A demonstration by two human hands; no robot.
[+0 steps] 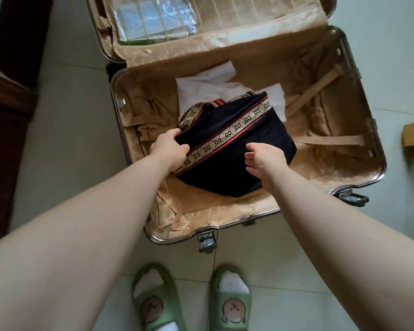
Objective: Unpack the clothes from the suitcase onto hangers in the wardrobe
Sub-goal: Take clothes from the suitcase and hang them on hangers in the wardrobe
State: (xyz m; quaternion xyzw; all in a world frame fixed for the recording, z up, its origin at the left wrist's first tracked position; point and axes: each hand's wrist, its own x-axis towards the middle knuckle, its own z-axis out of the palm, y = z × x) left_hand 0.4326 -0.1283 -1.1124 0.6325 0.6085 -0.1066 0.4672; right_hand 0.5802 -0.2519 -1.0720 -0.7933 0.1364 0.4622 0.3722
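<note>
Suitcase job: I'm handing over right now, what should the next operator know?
Left hand: fingers grip the near-left edge of the folded navy garment with a beige-and-red patterned stripe.
Right hand: open above its right side, contact unclear.
A folded white garment lies under it in the open beige-lined suitcase.
Done: cannot tell.
To do: hang both; wardrobe and hangers are out of view.

A folded navy garment (234,163), banded in patterned beige edged with red, is being kept in the open, beige-lined suitcase (325,163), partly over a crumpled white garment (201,91). Its left edge is being gripped by the left hand (169,148).
</note>
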